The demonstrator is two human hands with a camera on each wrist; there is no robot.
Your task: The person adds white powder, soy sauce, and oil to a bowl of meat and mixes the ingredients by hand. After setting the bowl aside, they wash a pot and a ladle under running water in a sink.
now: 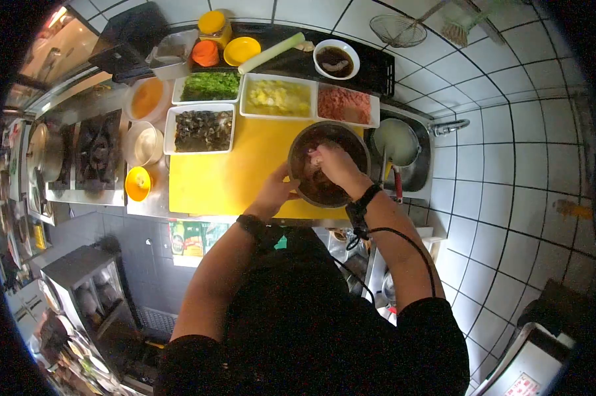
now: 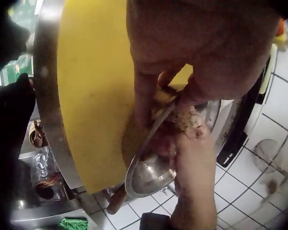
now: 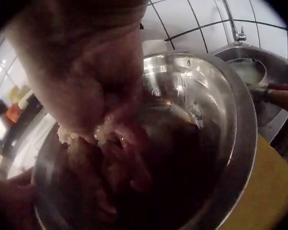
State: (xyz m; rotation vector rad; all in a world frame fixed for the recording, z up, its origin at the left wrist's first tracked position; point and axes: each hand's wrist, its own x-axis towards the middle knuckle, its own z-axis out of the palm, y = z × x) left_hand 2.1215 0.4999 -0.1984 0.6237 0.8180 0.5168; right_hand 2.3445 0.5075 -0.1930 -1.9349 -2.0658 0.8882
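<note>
A round metal bowl (image 1: 362, 146) stands at the right end of the yellow board (image 1: 212, 181). My left hand (image 1: 273, 197) grips its near-left rim, the thumb and fingers on either side of the wall in the left wrist view. Inside the bowl is my right hand (image 1: 338, 169). In the right wrist view my right hand (image 3: 86, 81) reaches down, its fingers loosely spread and pinkish, with pale bits of mince stuck to it. The bowl (image 3: 241, 124) looks dark inside, so its contents and the fingertips are partly hidden.
Behind the board stand white trays of greens (image 1: 211, 86), a chopped yellow food (image 1: 278, 98), pink mince (image 1: 344, 105) and dark pieces (image 1: 199, 130). A bowl of dark liquid (image 1: 336, 61) is at the back. To the right, a pot (image 1: 397, 142) sits in the sink (image 1: 416, 178).
</note>
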